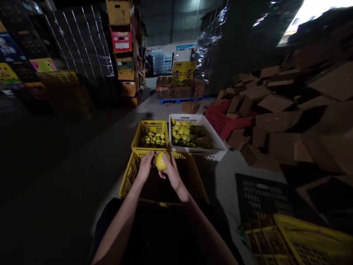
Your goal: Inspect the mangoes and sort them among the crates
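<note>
The right hand point(172, 170) grips a round yellow fruit point(160, 162) near the far edge of the nearest yellow plastic crate point(128, 179); the left hand point(146, 164) is beside it, its grip unclear. Probably inspecting; turning it calls for a steady hold.

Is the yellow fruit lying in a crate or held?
Held: the right hand grips the yellow fruit, thumb across it, over the near yellow crate. Whether the left hand touches it, I cannot tell.
</note>
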Demonstrator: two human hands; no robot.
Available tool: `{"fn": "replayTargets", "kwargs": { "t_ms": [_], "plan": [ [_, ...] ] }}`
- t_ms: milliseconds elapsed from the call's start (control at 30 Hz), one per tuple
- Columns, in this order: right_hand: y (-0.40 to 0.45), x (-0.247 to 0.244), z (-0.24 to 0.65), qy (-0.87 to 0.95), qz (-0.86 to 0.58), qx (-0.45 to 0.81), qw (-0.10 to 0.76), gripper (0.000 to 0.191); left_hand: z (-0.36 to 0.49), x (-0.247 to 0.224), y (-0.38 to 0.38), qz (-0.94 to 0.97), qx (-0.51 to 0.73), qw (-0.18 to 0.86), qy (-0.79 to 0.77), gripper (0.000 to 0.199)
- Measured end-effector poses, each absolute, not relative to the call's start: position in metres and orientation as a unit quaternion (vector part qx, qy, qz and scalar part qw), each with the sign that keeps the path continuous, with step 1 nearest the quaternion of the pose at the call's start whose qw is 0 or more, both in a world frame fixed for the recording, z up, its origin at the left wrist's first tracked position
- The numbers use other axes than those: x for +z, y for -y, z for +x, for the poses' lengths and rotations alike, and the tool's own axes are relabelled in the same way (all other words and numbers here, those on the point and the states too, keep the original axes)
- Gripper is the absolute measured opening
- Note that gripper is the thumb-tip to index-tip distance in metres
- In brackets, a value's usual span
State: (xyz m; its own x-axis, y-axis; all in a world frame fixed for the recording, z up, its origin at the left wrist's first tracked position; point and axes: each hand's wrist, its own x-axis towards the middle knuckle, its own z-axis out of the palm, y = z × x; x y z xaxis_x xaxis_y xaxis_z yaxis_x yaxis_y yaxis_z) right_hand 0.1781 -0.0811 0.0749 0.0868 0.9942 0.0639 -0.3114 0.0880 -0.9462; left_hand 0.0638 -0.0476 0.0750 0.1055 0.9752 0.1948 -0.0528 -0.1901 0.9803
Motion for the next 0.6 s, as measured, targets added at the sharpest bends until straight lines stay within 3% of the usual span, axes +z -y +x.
{"fn": "replayTargets", "kwargs": {
  "t_ms": [100, 233, 433, 600],
  "plan": [
    [0.078, 0.082, 0.182, 0.287, -0.365, 0.622, 0.631, 0.053, 0.06, 0.079, 0.052, 0.658, 0.492, 0.45, -0.35, 0.055],
    [0.071, 0.081, 0.189, 0.194, -0.354, 0.633, 0.661, 0.048, 0.061, 0.075, 0.058, 0.768, 0.436, 0.361, -0.298, 0.086],
    [0.069, 0.073, 0.192, 0.222, -0.428, 0.646, 0.592, 0.054, 0.062, 0.068, 0.052, 0.777, 0.456, 0.323, -0.291, 0.084],
    [0.067, 0.069, 0.19, 0.351, -0.415, 0.534, 0.647, 0.056, 0.057, 0.075, 0.053, 0.795, 0.43, 0.32, -0.285, 0.091]
  ]
}}
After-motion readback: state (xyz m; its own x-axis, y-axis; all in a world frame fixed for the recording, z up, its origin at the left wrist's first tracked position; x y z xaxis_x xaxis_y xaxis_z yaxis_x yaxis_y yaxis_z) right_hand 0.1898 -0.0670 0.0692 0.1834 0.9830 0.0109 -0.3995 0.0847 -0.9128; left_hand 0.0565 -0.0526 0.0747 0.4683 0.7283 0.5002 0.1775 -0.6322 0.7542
